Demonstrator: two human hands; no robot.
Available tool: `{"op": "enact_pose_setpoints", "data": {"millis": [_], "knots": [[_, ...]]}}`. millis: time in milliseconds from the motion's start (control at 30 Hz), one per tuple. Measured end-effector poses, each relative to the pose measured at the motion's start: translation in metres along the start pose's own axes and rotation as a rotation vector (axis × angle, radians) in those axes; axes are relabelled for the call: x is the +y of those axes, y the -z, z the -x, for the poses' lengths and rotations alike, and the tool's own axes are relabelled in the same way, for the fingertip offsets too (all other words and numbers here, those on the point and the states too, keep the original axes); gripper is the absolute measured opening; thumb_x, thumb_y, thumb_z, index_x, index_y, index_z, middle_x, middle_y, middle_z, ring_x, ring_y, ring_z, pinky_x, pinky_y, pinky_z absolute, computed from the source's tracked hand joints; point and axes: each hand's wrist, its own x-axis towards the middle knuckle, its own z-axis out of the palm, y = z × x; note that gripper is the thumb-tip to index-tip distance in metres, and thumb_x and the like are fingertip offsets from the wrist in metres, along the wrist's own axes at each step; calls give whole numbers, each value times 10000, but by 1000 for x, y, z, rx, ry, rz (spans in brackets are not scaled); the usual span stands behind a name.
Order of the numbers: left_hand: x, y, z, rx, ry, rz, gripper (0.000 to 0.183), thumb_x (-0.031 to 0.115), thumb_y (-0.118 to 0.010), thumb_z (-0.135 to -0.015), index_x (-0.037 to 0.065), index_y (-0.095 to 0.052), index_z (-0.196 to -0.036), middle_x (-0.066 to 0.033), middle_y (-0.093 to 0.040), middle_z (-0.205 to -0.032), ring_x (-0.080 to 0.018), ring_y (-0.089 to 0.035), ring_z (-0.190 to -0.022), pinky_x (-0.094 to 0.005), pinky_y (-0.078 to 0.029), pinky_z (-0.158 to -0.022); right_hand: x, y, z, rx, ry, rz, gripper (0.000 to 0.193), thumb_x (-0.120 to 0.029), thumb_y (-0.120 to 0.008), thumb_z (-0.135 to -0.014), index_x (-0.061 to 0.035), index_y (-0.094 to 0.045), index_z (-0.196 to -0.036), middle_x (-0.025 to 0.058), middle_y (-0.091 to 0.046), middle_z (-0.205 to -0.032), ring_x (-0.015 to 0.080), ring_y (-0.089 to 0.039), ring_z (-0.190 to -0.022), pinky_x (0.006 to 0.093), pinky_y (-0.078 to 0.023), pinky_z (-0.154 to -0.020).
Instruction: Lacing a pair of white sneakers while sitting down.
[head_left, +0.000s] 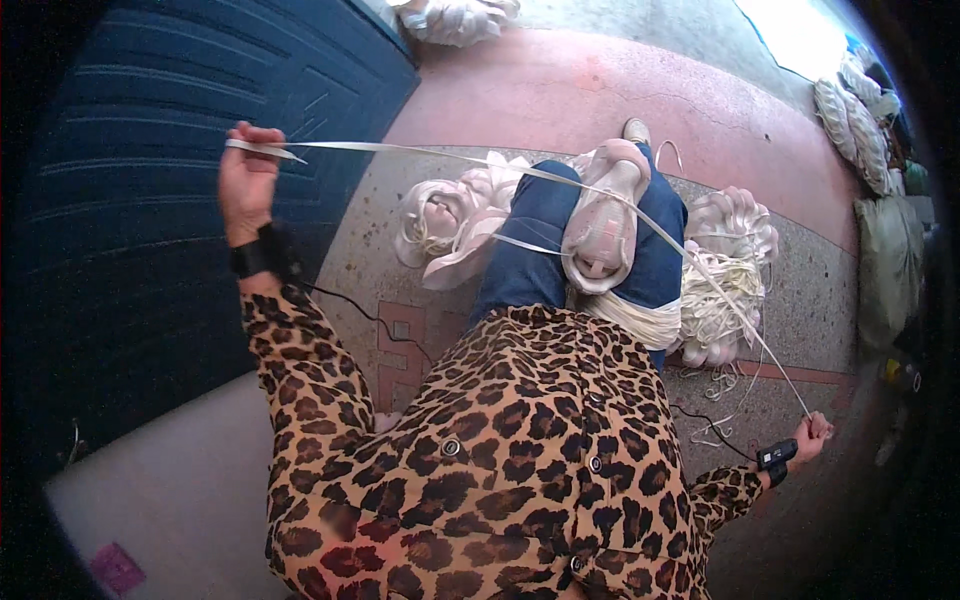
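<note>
As we look down past our leopard-print shirt (pixel 520 440), our arms reach wide to either side, each with a black band (pixel 262 255) at the wrist. Our left hand (pixel 248 185) is raised, its fingers curled closed on a white lace (pixel 430 152), whose short loose end sticks out beside them. Our right hand (pixel 815 432), low and far out to the other side, pinches the same lace between bunched fingers. Between the two hands it runs taut, slanting across our lap.

On our jeans (pixel 535 225), between the thighs, rests a pale pinkish-white shoe (pixel 605 225); the lace crosses over it, and we cannot tell whether it passes through the eyelets. A thinner strand (pixel 530 243) reaches from the shoe toward the left. White cords (pixel 645 322) lie over our right thigh.

Beyond our legs, pale shoes (pixel 445 220) are heaped on the left, with more shoes (pixel 735 225) and a tangle of laces (pixel 725 290) on the right. Farther off stand a blue panelled door (pixel 190 140), a pale sack (pixel 885 265) and bundled shoes (pixel 850 125) at the edge of the pink floor (pixel 640 90).
</note>
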Motion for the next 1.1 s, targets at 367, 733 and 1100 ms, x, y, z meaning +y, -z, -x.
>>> {"op": "enact_pose_setpoints", "data": {"millis": [367, 733, 1100], "knots": [[171, 68, -17, 168, 1, -282, 206, 172, -494, -1033, 15, -548, -1155, -1, -411, -714, -101, -385, -594, -292, -375, -583, 240, -139, -36, -154, -306, 925, 386, -210, -487, -1031, 28, -508, -1335, -65, -380, -732, 38, -391, -627, 206, -345, -532], [-270, -190, 52, -455, 832, -905, 497, 170, -574, -959, -36, -410, -1381, -100, -669, -963, -156, -684, -727, -253, -560, -554, 501, -199, 68, -975, -204, 1660, 290, -216, -513, -933, 46, -637, -939, 286, -634, -945, 445, -618, -903, 454, -485, -774], [-350, -230, 73, -435, 834, -876, 266, 267, -600, -982, 19, -615, -889, 2, -559, -688, -76, -516, -517, -221, -378, -445, 521, -215, 61, -900, 26, 1788, 284, -236, -507, -956, 3, -660, -940, 255, -659, -952, 441, -630, -911, 508, -502, -802]]}}
